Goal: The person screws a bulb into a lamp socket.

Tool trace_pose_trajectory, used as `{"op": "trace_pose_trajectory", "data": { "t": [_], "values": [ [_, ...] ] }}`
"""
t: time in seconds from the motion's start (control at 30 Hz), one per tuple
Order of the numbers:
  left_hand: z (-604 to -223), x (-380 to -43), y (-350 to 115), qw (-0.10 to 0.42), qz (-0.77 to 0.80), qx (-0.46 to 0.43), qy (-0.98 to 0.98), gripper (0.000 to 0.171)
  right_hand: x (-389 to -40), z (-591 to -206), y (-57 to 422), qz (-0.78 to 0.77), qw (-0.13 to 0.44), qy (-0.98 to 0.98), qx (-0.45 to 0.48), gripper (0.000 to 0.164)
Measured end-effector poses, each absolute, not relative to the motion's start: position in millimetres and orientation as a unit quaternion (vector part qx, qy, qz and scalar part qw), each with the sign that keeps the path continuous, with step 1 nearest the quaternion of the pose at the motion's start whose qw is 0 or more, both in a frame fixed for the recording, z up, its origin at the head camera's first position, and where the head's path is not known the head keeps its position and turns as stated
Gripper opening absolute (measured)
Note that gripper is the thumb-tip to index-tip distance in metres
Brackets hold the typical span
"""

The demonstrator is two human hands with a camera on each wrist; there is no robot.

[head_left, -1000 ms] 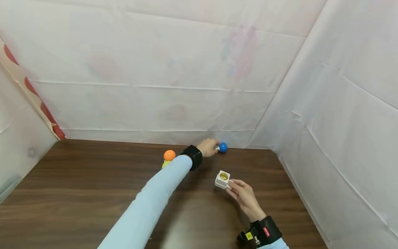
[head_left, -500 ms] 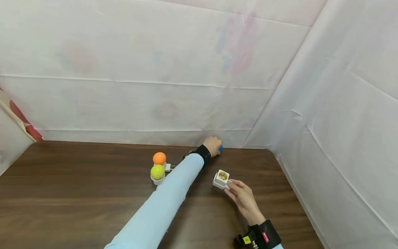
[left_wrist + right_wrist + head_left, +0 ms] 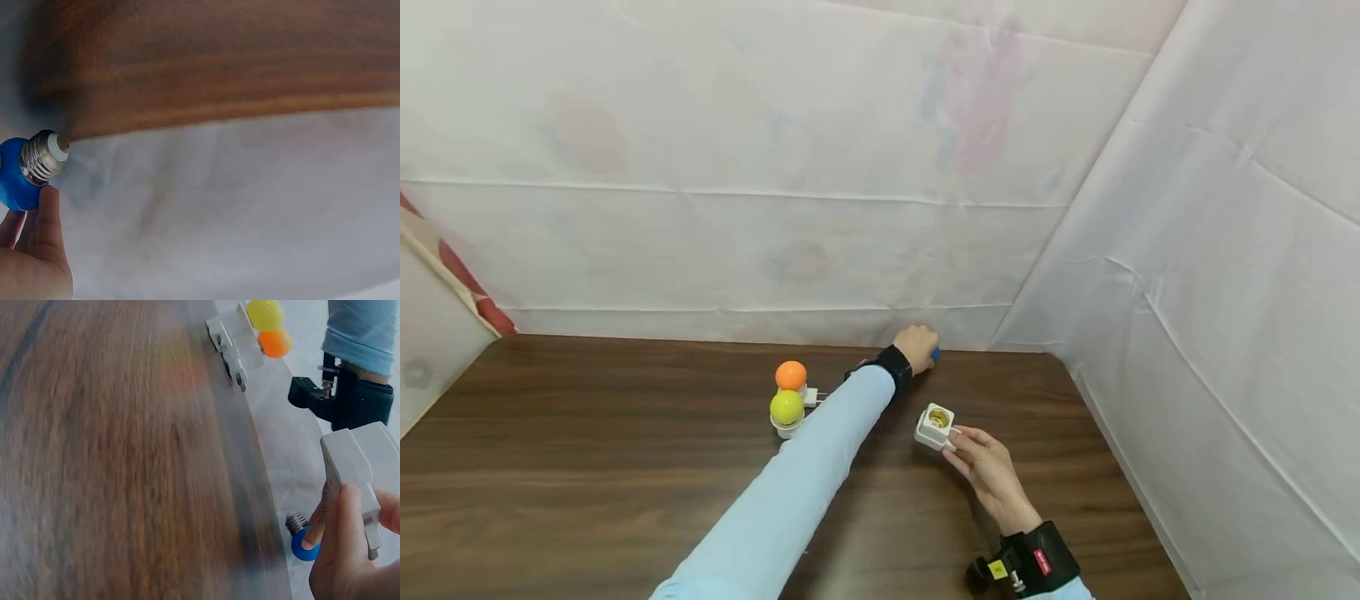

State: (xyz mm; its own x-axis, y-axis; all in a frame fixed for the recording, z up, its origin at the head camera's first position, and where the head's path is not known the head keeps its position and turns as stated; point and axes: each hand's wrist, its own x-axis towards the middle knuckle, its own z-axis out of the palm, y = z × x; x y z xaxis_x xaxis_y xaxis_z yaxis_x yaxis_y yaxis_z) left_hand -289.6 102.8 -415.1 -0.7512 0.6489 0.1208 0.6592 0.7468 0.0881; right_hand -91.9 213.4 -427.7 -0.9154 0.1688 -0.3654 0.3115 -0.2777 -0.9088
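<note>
My left hand (image 3: 916, 348) reaches to the back of the table and grips a blue light bulb (image 3: 19, 181) by its globe. In the left wrist view the bulb's metal screw base points up and to the right, free of the fingers. Most of the bulb is hidden behind the hand in the head view. My right hand (image 3: 992, 477) pinches a white lamp socket (image 3: 934, 427) by a small tab on its side, over the table. The socket's round, brass-coloured threaded opening faces up, with nothing in it. The two hands are apart.
Left of my left forearm, an orange bulb (image 3: 791, 375) and a yellow-green bulb (image 3: 787, 407) sit in white sockets on the brown wooden table (image 3: 625, 467). A plug with two metal prongs (image 3: 822, 397) sticks out beside them. White sheeting (image 3: 805, 258) hangs at the back and sides.
My left fingers have shifted from the blue bulb's metal base onto its globe. The left forearm has moved right, uncovering the yellow-green bulb. My right hand keeps holding the socket, nearly still.
</note>
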Motion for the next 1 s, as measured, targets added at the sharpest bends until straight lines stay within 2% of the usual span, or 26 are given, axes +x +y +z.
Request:
{"op": "trace_pose_trajectory", "data": {
  "t": [0.17, 0.4, 0.6, 0.77, 1.0],
  "values": [
    [-401, -293, 93, 0.061, -0.064, -0.376, -0.923, 0.023, -101, -425, 211, -0.77, 0.053, 0.607, 0.189, 0.033],
    [-362, -292, 64, 0.103, -0.122, -0.378, -0.912, 0.041, -122, -408, 204, -0.757, 0.093, 0.626, 0.162, 0.038],
    [-329, -284, 33, 0.093, -0.247, -0.342, -0.902, 0.048, -141, -390, 199, -0.753, 0.107, 0.636, 0.133, 0.039],
    [-329, -267, 3, 0.083, -0.34, -0.299, -0.888, 0.05, -145, -383, 193, -0.749, 0.129, 0.639, 0.117, 0.04],
    [-344, -231, -22, 0.101, -0.424, -0.279, -0.856, 0.049, -145, -385, 184, -0.758, 0.137, 0.629, 0.102, 0.041]
  ]
}}
